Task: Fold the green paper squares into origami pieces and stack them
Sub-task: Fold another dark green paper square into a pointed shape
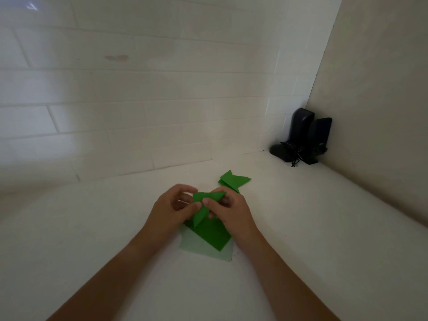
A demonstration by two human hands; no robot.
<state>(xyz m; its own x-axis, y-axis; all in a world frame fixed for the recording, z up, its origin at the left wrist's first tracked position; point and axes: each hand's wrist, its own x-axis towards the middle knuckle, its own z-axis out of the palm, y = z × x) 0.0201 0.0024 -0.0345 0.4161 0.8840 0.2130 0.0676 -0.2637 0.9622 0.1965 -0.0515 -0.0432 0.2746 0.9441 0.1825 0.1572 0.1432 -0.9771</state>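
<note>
Head view. A partly folded green paper piece [203, 205], creased into a pointed shape with one tip directed right and another downward, is held just above a white counter [301, 228]. The left hand [170, 210] pinches its left side, thumb on top. The right hand [228, 210] pinches its middle, thumb pressed on the paper beside the left thumb. Beneath the hands lie flat green squares [212, 235] over a paler sheet [203, 250]. Finished folded pieces [232, 180] are stacked just beyond the right hand. Two black speakers [303, 135] stand in the far corner; no legible writing.
</note>
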